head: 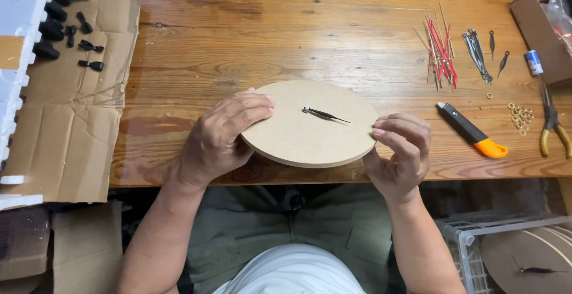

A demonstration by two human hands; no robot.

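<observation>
left hand (217,139) and right hand (399,151) grip the disc (298,136) by its edges at the table's (208,38) near side; one black hand (325,114) fitted at centre, red hands (441,50) apparently still unfitted.

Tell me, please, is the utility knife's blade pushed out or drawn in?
Drawn in, as far as shows: the utility knife lies flat on the wooden table, and no bare blade sticks out from either its pale tip or its orange end.
</observation>
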